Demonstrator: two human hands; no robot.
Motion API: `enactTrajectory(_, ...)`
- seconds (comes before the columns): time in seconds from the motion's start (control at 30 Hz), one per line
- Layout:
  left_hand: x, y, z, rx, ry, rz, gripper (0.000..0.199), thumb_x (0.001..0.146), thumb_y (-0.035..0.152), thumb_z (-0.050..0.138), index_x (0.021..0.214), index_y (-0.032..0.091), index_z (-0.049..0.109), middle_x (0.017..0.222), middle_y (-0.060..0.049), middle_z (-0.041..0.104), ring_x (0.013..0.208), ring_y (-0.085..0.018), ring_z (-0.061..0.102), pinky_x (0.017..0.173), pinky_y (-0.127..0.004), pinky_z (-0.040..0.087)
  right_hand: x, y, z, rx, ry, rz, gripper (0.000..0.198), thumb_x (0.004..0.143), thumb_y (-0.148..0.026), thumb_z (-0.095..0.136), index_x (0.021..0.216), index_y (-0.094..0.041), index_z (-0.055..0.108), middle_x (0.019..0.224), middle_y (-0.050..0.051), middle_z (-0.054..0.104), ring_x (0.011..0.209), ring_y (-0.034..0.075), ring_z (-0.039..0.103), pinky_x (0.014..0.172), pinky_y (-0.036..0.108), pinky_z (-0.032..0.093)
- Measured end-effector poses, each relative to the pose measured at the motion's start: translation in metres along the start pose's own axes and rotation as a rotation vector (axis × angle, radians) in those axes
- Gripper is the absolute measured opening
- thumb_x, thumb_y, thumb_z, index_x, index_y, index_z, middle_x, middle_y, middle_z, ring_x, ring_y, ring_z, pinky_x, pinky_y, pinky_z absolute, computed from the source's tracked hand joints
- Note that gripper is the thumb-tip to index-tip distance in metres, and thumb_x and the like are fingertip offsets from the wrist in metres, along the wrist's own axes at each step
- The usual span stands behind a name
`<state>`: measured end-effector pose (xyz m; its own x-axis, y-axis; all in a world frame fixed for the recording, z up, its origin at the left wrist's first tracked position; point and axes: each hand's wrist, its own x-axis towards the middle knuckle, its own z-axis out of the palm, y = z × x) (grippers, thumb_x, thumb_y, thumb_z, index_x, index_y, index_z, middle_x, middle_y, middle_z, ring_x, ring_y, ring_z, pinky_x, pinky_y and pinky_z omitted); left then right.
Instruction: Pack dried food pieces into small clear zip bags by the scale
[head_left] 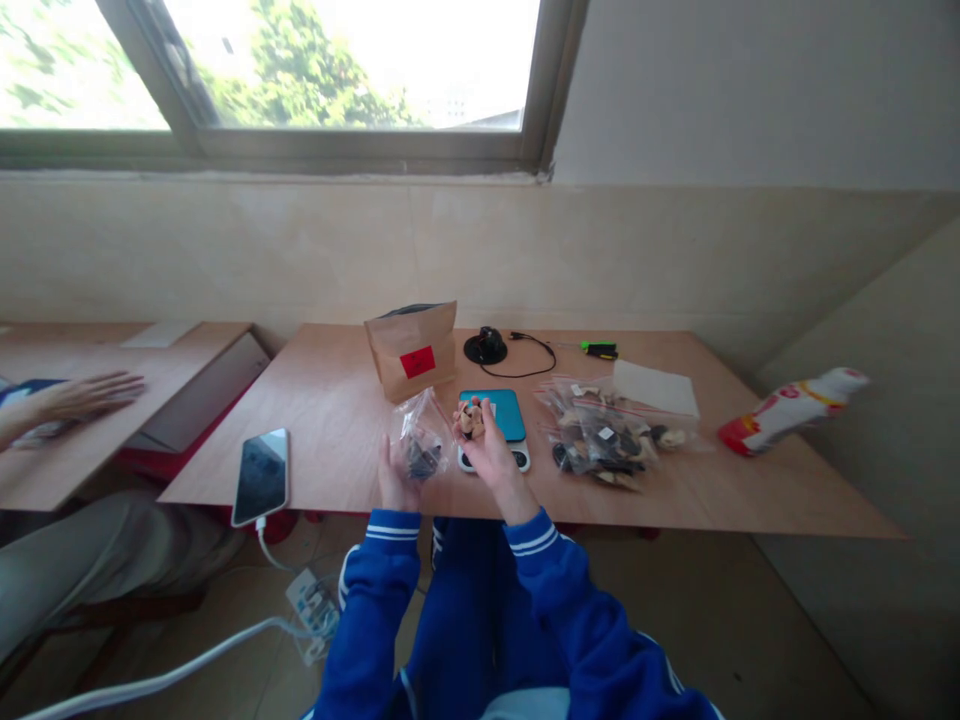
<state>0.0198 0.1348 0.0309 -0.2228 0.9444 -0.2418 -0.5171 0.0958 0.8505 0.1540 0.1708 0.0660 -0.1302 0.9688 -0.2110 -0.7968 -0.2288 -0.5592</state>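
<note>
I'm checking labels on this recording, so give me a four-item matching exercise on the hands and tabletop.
1. Left hand
2. Right hand
3. Paper bag
4. Phone

A. Bears a red label
B. Holds brownish pieces
C. Has a white cable at one end
D. Holds a clear bag

Pairs: 1-D, 2-B, 3-A, 4-C

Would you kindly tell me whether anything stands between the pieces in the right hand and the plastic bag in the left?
Nothing visible does: the right hand cups the tan pieces right next to the plastic bag in the left hand. Whether the bag is open is hard to tell.
</note>
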Motion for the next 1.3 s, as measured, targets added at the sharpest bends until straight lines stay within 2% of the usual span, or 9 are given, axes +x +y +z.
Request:
enactTrajectory(0.1, 0.009, 0.012, -0.021, -0.055, 0.126, -0.019, 0.036, 0.080, 0.049, 0.051, 0.093, 0.017, 0.062, 0.084, -0.005, 0.068, 0.071, -0.015, 0.066, 0.065, -0.026, 0.054, -0.008, -0.012, -0.010, 0.104, 0.026, 0.033, 0.018, 0.081, -0.043, 0.065, 0.082, -0.025, 0.065, 0.086, -0.001, 0.069, 0.080, 0.014, 0.065, 0.069, 0.028, 0.055)
enactTrajectory(0.23, 0.032, 0.030, -0.050, 0.251, 0.391, 0.069, 0.026, 0.078, 0.033, 0.054, 0.095, 0.013, 0.056, 0.089, -0.007, 0.066, 0.079, -0.017, 0.066, 0.072, -0.031, 0.054, -0.025, -0.030, -0.024, 0.123, 0.060, 0.044, 0.015, 0.083, -0.039, 0.064, 0.082, -0.024, 0.066, 0.085, 0.000, 0.070, 0.079, 0.014, 0.066, 0.065, 0.026, 0.056)
enactTrajectory(0.37, 0.049, 0.041, -0.061, 0.566, 0.626, 0.122, 0.048, 0.071, 0.027, 0.063, 0.114, 0.013, 0.046, 0.114, -0.015, 0.060, 0.111, -0.029, 0.057, 0.092, -0.049, 0.046, -0.041, -0.049, -0.039, 0.230, 0.127, 0.053, 0.008, 0.082, -0.030, 0.066, 0.081, -0.022, 0.065, 0.081, -0.002, 0.070, 0.075, 0.011, 0.066, 0.063, 0.021, 0.056)
enactTrajectory(0.53, 0.051, 0.049, -0.043, 0.888, 0.850, 0.272, 0.085, 0.064, 0.032, 0.073, 0.133, 0.010, 0.029, 0.144, -0.028, 0.026, 0.138, -0.044, 0.015, 0.106, -0.068, 0.010, -0.059, -0.073, -0.058, 0.266, 0.237, -0.009, 0.009, 0.078, -0.027, 0.069, 0.080, -0.020, 0.064, 0.081, 0.000, 0.071, 0.074, 0.012, 0.067, 0.060, 0.021, 0.056)
enactTrajectory(0.6, 0.053, 0.056, -0.026, 1.085, 0.794, 0.532, 0.078, 0.072, 0.032, 0.067, 0.136, 0.011, 0.027, 0.144, -0.025, 0.027, 0.136, -0.041, 0.022, 0.107, -0.064, 0.016, -0.065, -0.081, -0.064, 0.257, 0.271, -0.035, 0.009, 0.078, -0.026, 0.069, 0.080, -0.020, 0.063, 0.082, 0.000, 0.071, 0.073, 0.012, 0.067, 0.059, 0.021, 0.056)
enactTrajectory(0.77, 0.073, 0.084, 0.040, 1.137, 0.268, 1.070, 0.053, 0.083, 0.019, 0.047, 0.135, 0.017, 0.036, 0.134, -0.015, 0.044, 0.125, -0.025, 0.045, 0.101, -0.040, 0.041, -0.073, -0.099, -0.070, 0.265, 0.334, -0.091, 0.010, 0.078, -0.027, 0.068, 0.080, -0.020, 0.063, 0.080, 0.000, 0.070, 0.072, 0.012, 0.067, 0.057, 0.020, 0.056)
enactTrajectory(0.93, 0.098, 0.105, 0.078, 1.331, 0.157, 1.058, 0.055, 0.081, 0.018, 0.050, 0.135, 0.020, 0.041, 0.138, -0.011, 0.044, 0.122, -0.026, 0.048, 0.095, -0.037, 0.045, -0.084, -0.110, -0.071, 0.215, 0.289, -0.162, 0.022, 0.068, -0.029, 0.078, 0.083, -0.020, 0.064, 0.084, 0.000, 0.071, 0.073, 0.013, 0.067, 0.059, 0.021, 0.057)
enactTrajectory(1.13, 0.081, 0.088, 0.070, 1.407, 0.230, 1.108, 0.023, 0.089, 0.027, 0.047, 0.102, 0.022, 0.066, 0.102, -0.008, 0.058, 0.089, -0.021, 0.060, 0.074, -0.029, 0.046, -0.084, -0.111, -0.047, 0.116, 0.126, -0.079, 0.033, 0.059, -0.032, 0.084, 0.084, -0.022, 0.065, 0.088, -0.001, 0.070, 0.077, 0.013, 0.067, 0.063, 0.023, 0.058)
enactTrajectory(1.3, 0.044, 0.054, 0.064, 1.455, 0.162, 1.233, 0.020, 0.089, 0.032, 0.052, 0.092, 0.024, 0.070, 0.091, -0.006, 0.059, 0.079, -0.018, 0.057, 0.071, -0.028, 0.042, -0.051, -0.106, 0.002, -0.106, -0.207, -0.115, 0.025, 0.070, -0.039, 0.076, 0.086, -0.023, 0.065, 0.091, -0.002, 0.068, 0.079, 0.012, 0.065, 0.068, 0.026, 0.057)
